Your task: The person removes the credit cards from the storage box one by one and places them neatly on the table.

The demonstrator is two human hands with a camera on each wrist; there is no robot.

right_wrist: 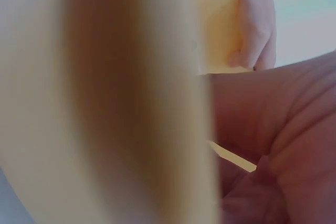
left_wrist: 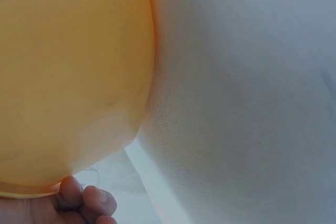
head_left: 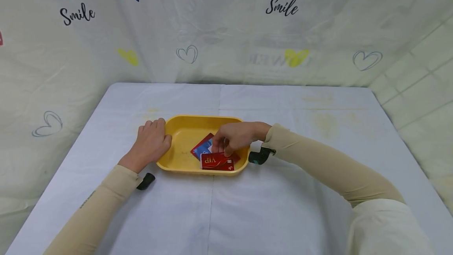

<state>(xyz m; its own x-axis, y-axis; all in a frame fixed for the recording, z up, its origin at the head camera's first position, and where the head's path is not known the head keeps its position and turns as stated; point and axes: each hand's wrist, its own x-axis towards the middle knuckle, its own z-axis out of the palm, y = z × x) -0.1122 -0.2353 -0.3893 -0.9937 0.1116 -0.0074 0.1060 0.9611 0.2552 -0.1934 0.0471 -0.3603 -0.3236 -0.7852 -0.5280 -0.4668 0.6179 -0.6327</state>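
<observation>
A yellow plastic tray (head_left: 178,139) stands on the white-covered table, its left end gripped by my left hand (head_left: 150,140), thumb at the rim. In the left wrist view, curled fingers (left_wrist: 97,200) show at the edge of the tray (left_wrist: 68,77). My right hand (head_left: 236,135) reaches over the tray's right side, fingers bent down onto a small pile of cards. A red card marked VIP (head_left: 214,162) lies in front, right at the thumb tip. Behind it a blue card (head_left: 202,150) lies partly covered. Whether the fingers pinch a card, I cannot tell.
White cloth covers the table (head_left: 283,207), which ends at a back edge before a pale curtain (head_left: 226,26) printed with hearts and "Smile". A black wrist camera (head_left: 261,155) sits just off the tray's right end, another camera (head_left: 146,182) below the left wrist.
</observation>
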